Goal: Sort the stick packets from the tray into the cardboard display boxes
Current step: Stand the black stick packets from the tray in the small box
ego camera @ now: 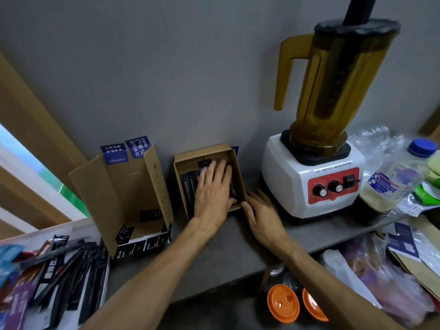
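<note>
Fingers [210,169] of the left hand [212,190] lie spread flat on black stick packets [188,184] inside the small cardboard box [204,151]. The right hand [263,211] rests beside its right wall with straight fingers and the thumb touching the box. Loose packets [71,258] fill the tray [71,228]. The taller open box [123,186] has a blue label [139,146] reading "COFFEE".

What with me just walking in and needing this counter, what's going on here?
A person's left hand presses flat on black stick packets in the small cardboard box by the wall. Their right hand rests on the counter against that box's near right corner. The taller box beside it holds a few, and many more lie in the tray.
</note>
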Available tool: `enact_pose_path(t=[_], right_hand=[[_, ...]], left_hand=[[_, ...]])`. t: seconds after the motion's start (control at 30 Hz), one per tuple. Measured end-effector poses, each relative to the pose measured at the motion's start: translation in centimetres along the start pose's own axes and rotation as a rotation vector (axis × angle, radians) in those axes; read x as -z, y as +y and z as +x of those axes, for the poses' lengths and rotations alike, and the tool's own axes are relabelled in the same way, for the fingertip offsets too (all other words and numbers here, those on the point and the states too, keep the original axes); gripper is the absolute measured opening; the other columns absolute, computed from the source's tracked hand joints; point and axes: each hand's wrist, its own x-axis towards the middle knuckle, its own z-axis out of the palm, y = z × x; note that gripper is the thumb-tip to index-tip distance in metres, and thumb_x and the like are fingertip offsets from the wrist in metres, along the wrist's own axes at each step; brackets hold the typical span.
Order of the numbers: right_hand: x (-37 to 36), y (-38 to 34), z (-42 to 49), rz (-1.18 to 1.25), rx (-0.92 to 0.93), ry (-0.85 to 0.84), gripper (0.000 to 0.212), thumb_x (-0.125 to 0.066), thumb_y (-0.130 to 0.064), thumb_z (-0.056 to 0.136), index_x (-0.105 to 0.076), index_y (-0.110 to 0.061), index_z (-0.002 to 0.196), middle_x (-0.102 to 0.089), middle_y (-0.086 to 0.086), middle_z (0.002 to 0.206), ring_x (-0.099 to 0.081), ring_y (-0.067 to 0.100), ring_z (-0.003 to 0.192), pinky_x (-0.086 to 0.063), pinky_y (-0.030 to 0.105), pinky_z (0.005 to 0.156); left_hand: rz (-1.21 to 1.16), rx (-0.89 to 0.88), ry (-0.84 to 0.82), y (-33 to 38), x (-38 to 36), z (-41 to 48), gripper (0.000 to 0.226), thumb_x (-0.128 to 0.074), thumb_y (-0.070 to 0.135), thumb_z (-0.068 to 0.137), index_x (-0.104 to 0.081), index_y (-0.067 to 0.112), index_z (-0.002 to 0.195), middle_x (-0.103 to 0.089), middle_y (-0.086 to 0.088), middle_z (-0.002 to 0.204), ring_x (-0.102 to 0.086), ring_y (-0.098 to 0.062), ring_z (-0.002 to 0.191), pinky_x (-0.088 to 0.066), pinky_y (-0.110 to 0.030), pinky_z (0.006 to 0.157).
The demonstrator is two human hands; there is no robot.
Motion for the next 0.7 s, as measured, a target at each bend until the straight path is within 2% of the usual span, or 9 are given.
enact_pose_path(t=[0.07,0.13,0.6,0.67,0.7], right_hand=[[-0.2,0.1,0.0,-0.035,-0.009,-0.008,0.043,-0.032,-0.042,0.108,-0.050,-0.032,0.146,-0.044,-0.001,0.156,-0.021,0.019,0.152,-0.015,0.037,0.123],[-0.2,0.0,-0.1,-0.042,-0.013,-0.005,0.043,-0.031,-0.042,0.108,-0.050,-0.032,0.145,-0.045,-0.001,0.155,-0.022,0.019,0.152,-0.015,0.036,0.123],[0.0,-0.4,-0.3,-0.056,-0.004,0.018,0.042,-0.033,-0.038,0.108,-0.054,-0.028,0.142,-0.051,0.000,0.151,-0.030,0.021,0.149,-0.017,0.035,0.121],[0.1,-0.5,-0.3,-0.017,0.022,0.013,0.039,-0.035,-0.038,0.108,-0.057,-0.029,0.138,-0.056,-0.001,0.145,-0.038,0.018,0.144,-0.024,0.037,0.121],[0.2,-0.6,-0.4,0.032,0.048,0.023,0.035,-0.038,-0.038,0.107,-0.059,-0.031,0.134,-0.060,-0.004,0.138,-0.046,0.014,0.137,-0.033,0.039,0.119]], left_hand=[[0.026,-0.016,-0.060,-0.3,-0.6,0.4,0.094,-0.066,0.051,0.085,-0.018,0.014,0.156,-0.014,-0.006,0.164,-0.001,-0.029,0.152,-0.002,-0.048,0.124],[0.032,-0.011,-0.076,-0.3,-0.7,0.6,0.094,-0.065,0.053,0.085,-0.017,0.014,0.156,-0.014,-0.004,0.165,0.001,-0.028,0.152,0.001,-0.050,0.123],[-0.014,-0.027,-0.068,-0.3,-0.5,0.8,0.094,-0.072,0.045,0.083,-0.021,0.017,0.156,-0.015,-0.003,0.165,-0.003,-0.027,0.152,-0.002,-0.050,0.123],[-0.084,-0.034,-0.030,-0.4,0.2,0.1,0.089,-0.071,0.040,0.085,-0.021,0.017,0.156,-0.012,-0.003,0.165,-0.006,-0.025,0.152,-0.004,-0.045,0.124],[-0.142,-0.037,-0.005,-0.4,0.9,-0.6,0.084,-0.069,0.035,0.088,-0.023,0.017,0.156,-0.012,-0.004,0.165,-0.008,-0.024,0.152,-0.008,-0.042,0.124]])
